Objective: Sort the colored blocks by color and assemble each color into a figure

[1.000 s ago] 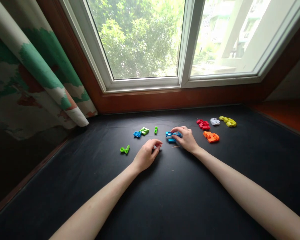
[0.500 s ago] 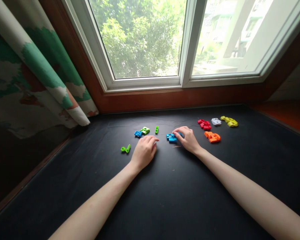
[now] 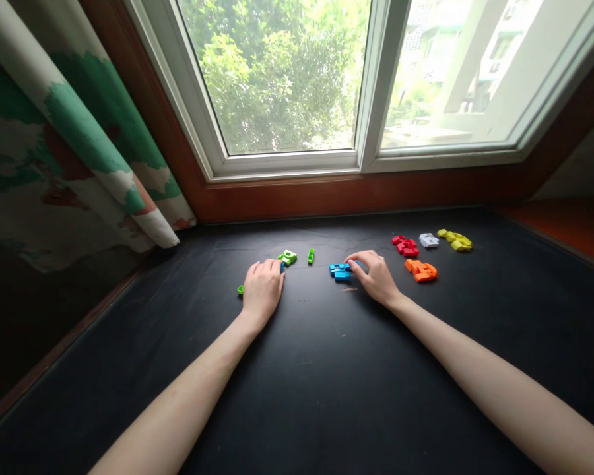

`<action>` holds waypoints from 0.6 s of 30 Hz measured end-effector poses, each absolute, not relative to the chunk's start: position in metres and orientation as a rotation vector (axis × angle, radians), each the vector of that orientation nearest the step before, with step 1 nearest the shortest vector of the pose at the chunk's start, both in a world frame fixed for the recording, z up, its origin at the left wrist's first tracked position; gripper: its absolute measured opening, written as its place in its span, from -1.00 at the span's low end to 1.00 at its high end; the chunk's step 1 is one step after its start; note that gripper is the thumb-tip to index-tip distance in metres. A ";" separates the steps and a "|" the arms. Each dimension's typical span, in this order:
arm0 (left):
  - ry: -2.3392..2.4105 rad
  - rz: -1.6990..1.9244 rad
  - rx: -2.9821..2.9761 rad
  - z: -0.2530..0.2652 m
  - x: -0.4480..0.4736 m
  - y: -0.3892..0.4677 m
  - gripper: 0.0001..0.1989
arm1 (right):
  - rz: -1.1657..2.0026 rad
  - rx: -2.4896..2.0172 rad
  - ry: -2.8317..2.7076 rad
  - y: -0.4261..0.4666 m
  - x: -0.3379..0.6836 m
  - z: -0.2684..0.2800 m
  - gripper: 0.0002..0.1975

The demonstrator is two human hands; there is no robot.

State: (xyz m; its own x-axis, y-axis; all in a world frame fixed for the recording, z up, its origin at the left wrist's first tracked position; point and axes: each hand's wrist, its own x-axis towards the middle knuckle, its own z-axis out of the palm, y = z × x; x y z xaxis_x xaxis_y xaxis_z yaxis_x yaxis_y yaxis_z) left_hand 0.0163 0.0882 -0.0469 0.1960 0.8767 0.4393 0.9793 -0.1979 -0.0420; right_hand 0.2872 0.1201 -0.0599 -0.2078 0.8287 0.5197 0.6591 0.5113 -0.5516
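My left hand (image 3: 263, 290) is on the table with its fingers closed over a small blue plastic block (image 3: 282, 267); only a sliver of the block shows. Touching or close beside its fingertips lies a light green block piece (image 3: 288, 257). Part of another green piece (image 3: 240, 289) peeks out left of the hand. My right hand (image 3: 375, 277) pinches the right end of a cluster of blue plastic blocks (image 3: 340, 271), which rests on the table. Between the hands, a narrow green block (image 3: 311, 256) lies by itself.
Right of my right hand lie groups of red blocks (image 3: 406, 247), orange blocks (image 3: 420, 270), white blocks (image 3: 428, 241) and yellow blocks (image 3: 456, 240). The black tabletop (image 3: 317, 382) runs back to a window frame (image 3: 287, 169). A patterned curtain (image 3: 94, 138) hangs at the left.
My left hand has moved left onto the small blue block, covering most of it and part of the left green piece. My right hand stays at the blue cluster.
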 end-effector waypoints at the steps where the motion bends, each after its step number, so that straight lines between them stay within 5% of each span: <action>1: -1.757 -0.434 -2.175 -0.045 0.017 0.087 -0.78 | 0.267 -1.218 -1.942 0.120 0.287 -0.060 -0.74; 8: -1.752 -0.598 -2.262 -0.042 0.025 0.084 -0.81 | 0.244 -1.211 -1.951 0.119 0.286 -0.059 -0.76; 18: -1.969 -2.113 -2.417 -0.049 0.050 0.073 -0.69 | 0.140 -1.054 -2.055 0.105 0.280 -0.058 -0.85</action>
